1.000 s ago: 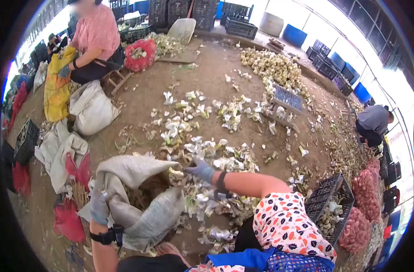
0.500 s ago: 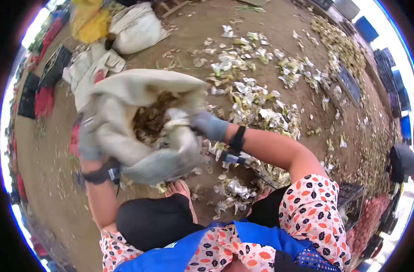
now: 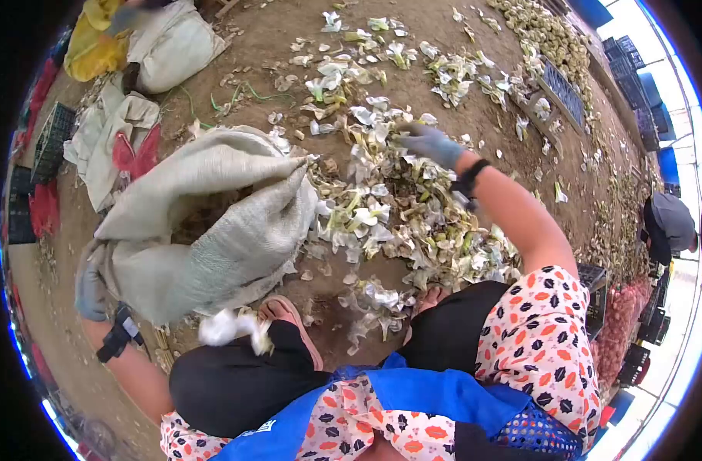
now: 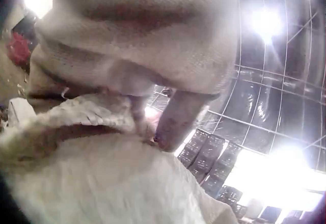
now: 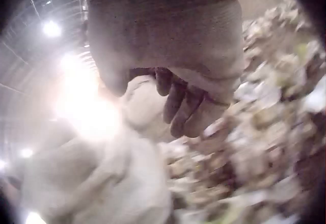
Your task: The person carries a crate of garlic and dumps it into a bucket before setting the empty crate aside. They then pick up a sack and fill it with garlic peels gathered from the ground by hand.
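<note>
In the head view, a large off-white woven sack (image 3: 236,238) stands at the left with its mouth gaping and its inside in shadow. My gloved left hand (image 3: 91,290) grips its near left rim; in the left wrist view the glove's fingers (image 4: 181,119) curl over the cloth. My gloved right hand (image 3: 432,144) hovers over a heap of white and yellow-green garlic peelings (image 3: 370,219), right of the sack. The right wrist view shows its fingers (image 5: 186,107) loosely bent, with nothing clearly held. A blurred white peeling (image 3: 232,329) appears near my left knee.
Beyond the sack lie a crumpled white sack (image 3: 113,146), red netting (image 3: 136,154) and a full white bag (image 3: 174,46). Heaped garlic bulbs (image 3: 547,34) and a dark crate (image 3: 562,92) are at upper right. A crouching person (image 3: 670,223) is at far right.
My right hand has left the sack's mouth and moved right, over the peelings. The left hand, still gripping the sack, has shifted left and lower. The head view has tilted downward.
</note>
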The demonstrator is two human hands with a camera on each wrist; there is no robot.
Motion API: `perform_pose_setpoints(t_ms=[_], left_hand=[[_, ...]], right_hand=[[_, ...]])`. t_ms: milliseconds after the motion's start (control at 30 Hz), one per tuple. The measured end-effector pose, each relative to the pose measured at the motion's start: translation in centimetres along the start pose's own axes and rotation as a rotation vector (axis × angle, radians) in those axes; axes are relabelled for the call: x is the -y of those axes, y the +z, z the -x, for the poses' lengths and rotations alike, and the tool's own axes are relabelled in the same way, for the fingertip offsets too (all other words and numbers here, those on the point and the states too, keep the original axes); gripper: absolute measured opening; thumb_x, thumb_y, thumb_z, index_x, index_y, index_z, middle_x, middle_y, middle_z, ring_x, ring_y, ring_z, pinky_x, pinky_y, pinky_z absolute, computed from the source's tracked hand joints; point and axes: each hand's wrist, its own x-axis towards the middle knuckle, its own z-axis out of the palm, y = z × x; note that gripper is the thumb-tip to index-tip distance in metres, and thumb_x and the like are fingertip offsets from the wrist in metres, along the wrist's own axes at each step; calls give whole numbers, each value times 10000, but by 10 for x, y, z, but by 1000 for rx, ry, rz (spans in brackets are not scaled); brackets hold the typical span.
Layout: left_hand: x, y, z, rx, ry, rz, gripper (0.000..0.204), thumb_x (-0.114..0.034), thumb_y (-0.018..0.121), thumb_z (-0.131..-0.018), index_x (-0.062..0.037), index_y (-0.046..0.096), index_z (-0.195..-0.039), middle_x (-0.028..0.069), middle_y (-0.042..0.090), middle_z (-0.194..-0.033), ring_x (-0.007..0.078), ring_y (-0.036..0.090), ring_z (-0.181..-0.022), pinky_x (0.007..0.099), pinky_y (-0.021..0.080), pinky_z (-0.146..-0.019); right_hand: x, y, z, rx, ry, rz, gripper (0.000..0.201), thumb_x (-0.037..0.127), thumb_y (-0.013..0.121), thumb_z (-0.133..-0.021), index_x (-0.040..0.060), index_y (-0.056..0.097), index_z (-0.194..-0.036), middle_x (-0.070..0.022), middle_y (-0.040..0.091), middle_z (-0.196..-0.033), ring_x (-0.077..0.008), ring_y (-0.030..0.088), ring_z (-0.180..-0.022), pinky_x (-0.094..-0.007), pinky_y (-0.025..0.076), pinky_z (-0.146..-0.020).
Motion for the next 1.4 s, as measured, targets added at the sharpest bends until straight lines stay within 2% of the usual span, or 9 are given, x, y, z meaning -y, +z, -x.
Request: perform_pose_setpoints(t_ms=[100, 200, 300, 467, 700, 933, 1067, 1267, 1400], left_hand=[[6, -107, -22, -346, 44, -689, 485, -244, 547, -876, -25, 440, -1295, 106, 477, -1300, 204, 499, -1105, 307, 405, -933], [-99, 91, 14, -383, 542, -755, 518, -266, 520, -898, -43, 389, -1347, 103, 440, -1336, 196, 491, -1093, 298, 410, -916], [-119, 254, 14, 230, 452, -412, 542, -227, 490, -921, -6, 301, -1378, 142, 392, -1373, 237, 422, -1237, 347, 374, -1008], [-24, 437, -33, 777, 301, -1121, 793, -203, 632, -833, -66, 143, -1442, 201, 179, -1479, 297, 235, -1359, 348, 231, -1110], [134, 591, -71, 316, -32, -1007, 960, -388, 699, -711, -160, 140, -1456, 287, 190, -1444, 408, 252, -1326, 390, 249, -1089], [171, 624, -68, 83, 267, -507, 422, -130, 630, -683, -43, 596, -1094, 177, 591, -1089, 345, 541, -1046, 392, 408, -935], [80, 604, -132, 103, 66, -410, 567, -66, 565, -702, -39, 490, -1262, 175, 575, -1199, 294, 547, -1101, 341, 414, -940], [81, 558, -280, -164, 546, -963, 759, -212, 684, -739, -184, 319, -1404, 195, 340, -1416, 344, 331, -1301, 368, 276, -1074], [106, 563, -361, 70, 270, -822, 728, -308, 650, -806, -172, 282, -1420, 172, 287, -1452, 337, 228, -1353, 375, 217, -1104]], right_hand=[[-108, -74, 30, -320, 114, 57, 524, 372, 647, -789, 74, 558, -1211, -127, 633, -1050, -214, 592, -933, -301, 459, -821], [-167, -97, 60, -463, 193, 112, 600, 369, 662, -795, 72, 479, -1284, -140, 593, -1156, -247, 577, -1009, -309, 447, -875], [-229, -84, 58, -658, 232, -67, 711, 385, 679, -796, 96, 373, -1369, -186, 529, -1246, -268, 556, -1066, -343, 437, -910], [-223, -5, 30, -783, 80, -146, 722, 340, 660, -843, 22, 295, -1380, -178, 418, -1333, -283, 455, -1158, -344, 372, -987], [-162, 44, 49, -592, -167, 327, 777, 275, 743, -640, 53, 419, -1310, -200, 487, -1265, -353, 478, -1153, -394, 402, -970], [-145, 56, -11, -406, -21, -381, 635, 229, 694, -660, 39, 501, -1235, -170, 606, -1103, -264, 584, -1008, -318, 445, -888], [-110, 12, -51, -383, -171, -374, 599, 195, 689, -671, 31, 513, -1219, -148, 623, -1085, -243, 599, -974, -304, 452, -872], [-125, -54, -84, -502, -214, -28, 691, 264, 696, -688, 77, 451, -1307, -177, 468, -1309, -301, 460, -1194, -365, 383, -991], [-149, -77, -106, -732, -143, 330, 815, 490, 629, -760, 83, 321, -1396, -187, 342, -1412, -360, 319, -1301, -427, 261, -1076]])
